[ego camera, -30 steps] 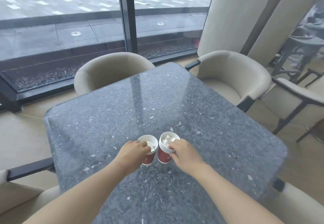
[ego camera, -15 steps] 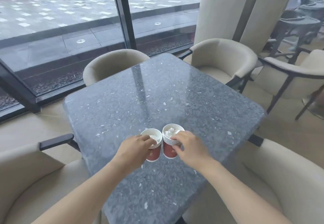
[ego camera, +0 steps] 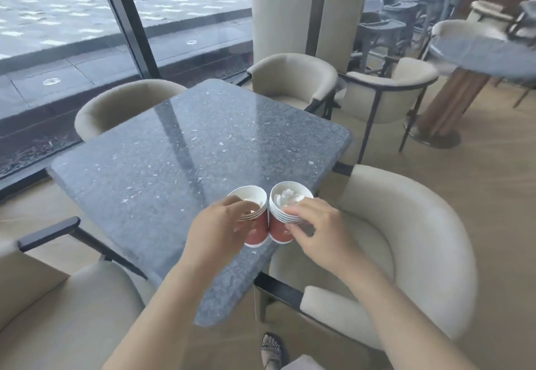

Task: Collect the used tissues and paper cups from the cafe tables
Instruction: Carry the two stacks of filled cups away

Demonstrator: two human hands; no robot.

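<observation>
Two stacks of red paper cups with white rims are side by side, touching, above the near corner of the grey speckled table point(ego camera: 174, 161). My left hand point(ego camera: 216, 227) grips the left cup stack point(ego camera: 255, 232) from its left side. My right hand point(ego camera: 314, 226) holds the right cup stack point(ego camera: 280, 229) by its layered rims. Crumpled white tissues point(ego camera: 287, 197) fill the top cup of the right stack; a little white tissue shows in the left one. Both stacks look lifted off the table.
Cream armchairs surround the table: one at near right point(ego camera: 406, 248), one near left point(ego camera: 58, 311), two on the far side point(ego camera: 295, 76). A second grey table point(ego camera: 487, 53) stands at the upper right. A window wall runs along the left. A sandalled foot point(ego camera: 271, 352) shows below.
Both hands have lifted the cup stacks off the table and drawn them toward its near right corner. The view has swung right and pulled back, showing the second table.
</observation>
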